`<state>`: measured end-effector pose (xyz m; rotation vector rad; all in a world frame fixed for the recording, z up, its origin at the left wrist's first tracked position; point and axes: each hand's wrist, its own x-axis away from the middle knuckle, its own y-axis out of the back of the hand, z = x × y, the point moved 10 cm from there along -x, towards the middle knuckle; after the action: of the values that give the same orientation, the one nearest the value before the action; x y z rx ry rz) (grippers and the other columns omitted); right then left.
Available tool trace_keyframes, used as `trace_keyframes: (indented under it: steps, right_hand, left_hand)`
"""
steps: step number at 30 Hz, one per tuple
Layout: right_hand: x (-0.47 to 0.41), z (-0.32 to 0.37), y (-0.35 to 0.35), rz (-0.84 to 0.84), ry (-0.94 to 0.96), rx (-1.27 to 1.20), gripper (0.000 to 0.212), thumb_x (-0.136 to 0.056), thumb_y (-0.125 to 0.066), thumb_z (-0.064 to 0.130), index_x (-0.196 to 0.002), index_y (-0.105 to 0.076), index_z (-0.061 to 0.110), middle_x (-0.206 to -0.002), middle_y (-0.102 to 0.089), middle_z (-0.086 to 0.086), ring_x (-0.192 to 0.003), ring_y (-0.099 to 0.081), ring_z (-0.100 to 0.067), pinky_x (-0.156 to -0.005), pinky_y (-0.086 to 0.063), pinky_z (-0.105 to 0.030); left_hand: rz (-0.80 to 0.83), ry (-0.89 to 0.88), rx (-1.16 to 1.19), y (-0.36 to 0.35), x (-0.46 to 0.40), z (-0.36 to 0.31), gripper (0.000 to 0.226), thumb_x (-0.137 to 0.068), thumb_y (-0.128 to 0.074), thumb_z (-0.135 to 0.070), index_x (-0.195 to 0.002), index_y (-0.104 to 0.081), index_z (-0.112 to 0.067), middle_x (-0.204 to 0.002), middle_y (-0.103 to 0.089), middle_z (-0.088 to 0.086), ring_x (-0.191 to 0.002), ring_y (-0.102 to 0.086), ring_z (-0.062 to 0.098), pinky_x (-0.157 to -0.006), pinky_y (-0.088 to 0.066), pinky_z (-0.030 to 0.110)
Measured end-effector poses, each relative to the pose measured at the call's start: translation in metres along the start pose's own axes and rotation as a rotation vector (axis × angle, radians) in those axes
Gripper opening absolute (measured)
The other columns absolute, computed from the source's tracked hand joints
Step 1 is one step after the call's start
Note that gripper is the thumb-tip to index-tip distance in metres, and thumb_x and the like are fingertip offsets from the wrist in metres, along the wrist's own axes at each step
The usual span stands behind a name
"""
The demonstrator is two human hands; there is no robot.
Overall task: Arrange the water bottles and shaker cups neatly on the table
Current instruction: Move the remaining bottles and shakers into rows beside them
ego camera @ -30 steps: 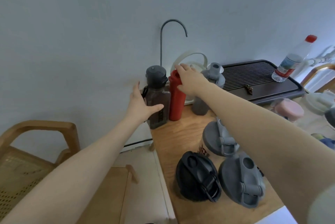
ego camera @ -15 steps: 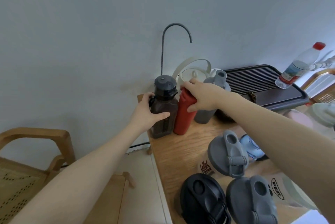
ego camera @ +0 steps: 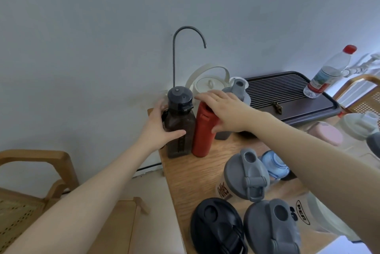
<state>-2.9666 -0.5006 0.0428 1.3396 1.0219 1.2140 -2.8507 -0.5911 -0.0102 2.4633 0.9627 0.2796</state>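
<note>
**At the far corner, a row is beginning**

Along the far-left edge of the worktop (ego camera: 185,173), the person is holding two bottles side by side. Her left hand (ego camera: 158,128) is wrapping its grip around the dark bottle (ego camera: 180,128), thumb across the front. Her right hand (ego camera: 224,109) is lying over the top of the red bottle (ego camera: 202,136), thumb down its side, fingers fairly straight. A grey-lidded bottle (ego camera: 236,91) is standing just behind. I judge the job barely begun: three shaker cups, including the black-lidded cup (ego camera: 216,227), a blue bottle (ego camera: 274,164) and others at right are waiting, loosely clustered nearer.
</note>
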Motion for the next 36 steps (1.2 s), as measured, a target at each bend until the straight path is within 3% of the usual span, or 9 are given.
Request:
trace_keyframes:
  steps: [3, 5, 7, 10, 14, 17, 22, 27, 36]
  right_hand:
    - [0.014, -0.048, 0.036, -0.308, -0.167, -0.306, 0.088, -0.072, -0.068, 0.054, -0.142, -0.030, 0.017, -0.150, -0.034, -0.005, -0.139, -0.027, -0.026, -0.113, -0.025, -0.049]
    - [0.023, -0.093, 0.041, -0.409, -0.379, -0.372, 0.082, -0.077, -0.064, 0.053, -0.140, -0.032, 0.013, -0.146, -0.039, -0.010, -0.135, -0.034, -0.031, -0.109, -0.031, -0.046]
    - [0.022, -0.119, 0.021, -0.282, -0.505, -0.369, 0.093, -0.073, -0.064, 0.059, -0.143, -0.023, 0.014, -0.146, -0.034, -0.015, -0.134, -0.034, -0.036, -0.106, -0.034, -0.049]
    - [0.007, -0.119, -0.012, -0.068, -0.453, -0.394, 0.107, -0.058, -0.067, 0.068, -0.144, -0.018, 0.028, -0.151, -0.022, -0.014, -0.134, -0.032, -0.037, -0.104, -0.038, -0.054]
    - [-0.012, -0.117, -0.013, -0.041, -0.342, -0.285, 0.083, -0.059, -0.072, 0.052, -0.129, -0.037, 0.027, -0.133, -0.029, -0.015, -0.112, -0.048, -0.039, -0.093, -0.048, -0.050]
    - [-0.009, -0.111, -0.013, 0.025, -0.186, -0.218, 0.073, -0.060, -0.074, 0.036, -0.123, -0.039, 0.024, -0.127, -0.030, -0.013, -0.091, -0.050, -0.031, -0.086, -0.050, -0.040]
    - [0.008, -0.108, -0.016, 0.054, 0.006, -0.155, 0.078, -0.057, -0.074, 0.038, -0.125, -0.035, 0.029, -0.127, -0.031, -0.013, -0.104, -0.049, -0.039, -0.090, -0.048, -0.046]
    - [0.006, -0.105, -0.011, -0.026, -0.017, -0.181, 0.089, -0.067, -0.072, 0.038, -0.142, -0.025, 0.028, -0.141, -0.026, -0.017, -0.118, -0.046, -0.042, -0.092, -0.042, -0.042]
    - [0.008, -0.111, -0.011, -0.039, -0.047, -0.243, 0.082, -0.067, -0.069, 0.041, -0.137, -0.029, 0.029, -0.136, -0.030, -0.015, -0.117, -0.044, -0.041, -0.087, -0.044, -0.041]
  left_hand:
    - [-0.221, -0.237, -0.347, 0.018, 0.011, -0.052, 0.112, -0.059, -0.082, -0.037, -0.141, -0.008, -0.020, -0.152, -0.017, 0.012, -0.139, -0.016, 0.028, -0.114, -0.017, 0.042]
    - [-0.305, -0.474, -0.521, 0.012, 0.024, -0.098, 0.106, -0.058, -0.082, -0.037, -0.136, -0.011, -0.025, -0.151, -0.009, 0.013, -0.138, -0.006, 0.030, -0.111, -0.010, 0.045]
    - [-0.317, -0.693, -0.709, -0.013, 0.032, -0.130, 0.102, -0.056, -0.082, -0.038, -0.135, -0.020, -0.019, -0.146, -0.009, 0.010, -0.134, -0.006, 0.032, -0.107, -0.011, 0.049]
    - [-0.184, -0.843, -1.068, -0.065, 0.028, -0.144, 0.104, -0.051, -0.082, -0.043, -0.135, -0.030, -0.010, -0.148, -0.017, 0.018, -0.134, -0.018, 0.035, -0.107, -0.018, 0.049]
    - [0.128, -0.543, -1.302, -0.095, -0.009, -0.122, 0.110, -0.067, -0.075, -0.041, -0.143, 0.000, -0.015, -0.154, -0.004, 0.019, -0.136, -0.024, 0.035, -0.107, -0.030, 0.043]
    - [0.241, -0.336, -1.316, -0.096, -0.026, -0.112, 0.100, -0.070, -0.075, -0.035, -0.141, -0.005, -0.027, -0.145, -0.027, 0.017, -0.117, -0.046, 0.034, -0.079, -0.043, 0.039]
    - [0.149, -0.149, -1.254, -0.094, -0.036, -0.111, 0.090, -0.066, -0.073, -0.049, -0.135, -0.021, -0.024, -0.121, -0.046, 0.014, -0.100, -0.055, 0.033, -0.060, -0.039, 0.035]
    - [0.097, 0.000, -1.135, -0.093, -0.042, -0.108, 0.088, -0.067, -0.074, -0.045, -0.134, -0.022, -0.023, -0.126, -0.041, 0.014, -0.097, -0.056, 0.035, -0.060, -0.045, 0.038]
    - [0.099, 0.071, -1.126, -0.092, -0.052, -0.107, 0.090, -0.069, -0.077, -0.029, -0.139, -0.019, -0.026, -0.133, -0.036, 0.016, -0.105, -0.053, 0.037, -0.068, -0.049, 0.042]
